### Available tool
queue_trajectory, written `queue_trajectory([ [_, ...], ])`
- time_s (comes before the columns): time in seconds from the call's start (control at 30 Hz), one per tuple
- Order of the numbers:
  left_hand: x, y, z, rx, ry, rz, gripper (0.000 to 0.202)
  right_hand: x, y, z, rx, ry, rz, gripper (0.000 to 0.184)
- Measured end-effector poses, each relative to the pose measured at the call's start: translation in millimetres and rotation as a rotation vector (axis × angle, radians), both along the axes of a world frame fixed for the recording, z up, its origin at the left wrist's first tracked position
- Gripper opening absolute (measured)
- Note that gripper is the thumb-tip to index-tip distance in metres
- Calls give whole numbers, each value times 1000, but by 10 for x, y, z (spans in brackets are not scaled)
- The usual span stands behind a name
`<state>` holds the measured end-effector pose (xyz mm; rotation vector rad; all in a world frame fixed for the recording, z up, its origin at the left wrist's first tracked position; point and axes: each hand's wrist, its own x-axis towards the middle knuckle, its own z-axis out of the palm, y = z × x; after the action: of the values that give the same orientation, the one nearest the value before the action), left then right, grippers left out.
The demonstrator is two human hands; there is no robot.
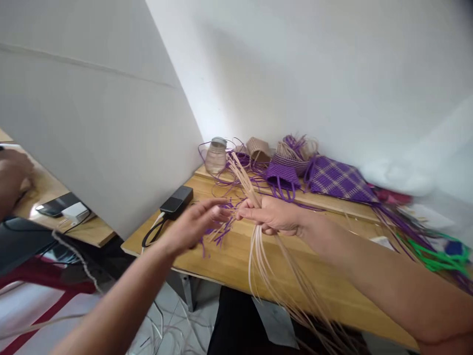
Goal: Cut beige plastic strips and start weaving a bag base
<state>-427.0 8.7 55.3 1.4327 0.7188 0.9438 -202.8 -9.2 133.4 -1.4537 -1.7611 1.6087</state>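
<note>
My right hand is closed around a bundle of thin beige weaving strips. Short ends of the bundle stick up above the fist, while long tails hang over the table's front edge towards my legs. Just left of it, my left hand has its fingers stretched out and holds nothing that I can see. Purple and beige strip clippings lie on the wooden table beneath and between the two hands.
Along the wall stand a lidded glass jar, a beige woven piece, a small purple woven basket and a purple checked woven piece. A black device with cables sits left. Green strips lie right. Another person's arm shows beyond the partition.
</note>
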Motion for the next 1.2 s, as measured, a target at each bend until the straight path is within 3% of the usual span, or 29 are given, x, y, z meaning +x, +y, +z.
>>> queue_trajectory([
  [0.1, 643, -548, -68, -28, -202, -282, 64, 128, -241, -38, -8, 84, -29, 24],
  [0.17, 982, -824, -132, -67, -222, -341, 59, 230, -407, -66, -4, 98, -39, 23],
  [0.33, 1520, -1260, -225, -171, -190, -257, 36, 587, -817, -143, 48, 147, -92, 24],
  [0.5, 1932, -1555, -205, -214, -193, -217, 33, 1032, -1213, -125, 157, 216, -264, 27],
  [0.63, 2281, -1727, -133, -212, -228, -189, 32, 1389, -1502, -23, 217, 259, -312, 21],
  [0.77, 2605, -1806, 61, -174, -273, -182, 33, 1745, -1783, 114, 312, 269, -404, 23],
  [0.93, 2888, -1750, 444, -56, -387, -75, 32, 2210, -2183, 331, 388, 261, -503, 29],
  [1.03, 3012, -1691, 660, -15, -436, -76, 32, 2434, -2382, 444, 429, 237, -566, 37],
  [1.1, 3055, -1658, 804, -7, -453, -82, 31, 2566, -2501, 533, 500, 112, -601, 39],
  [1.2, 2983, -1531, 1021, 22, -486, 26, 30, 2840, -2713, 760, 731, -294, -747, 37],
])
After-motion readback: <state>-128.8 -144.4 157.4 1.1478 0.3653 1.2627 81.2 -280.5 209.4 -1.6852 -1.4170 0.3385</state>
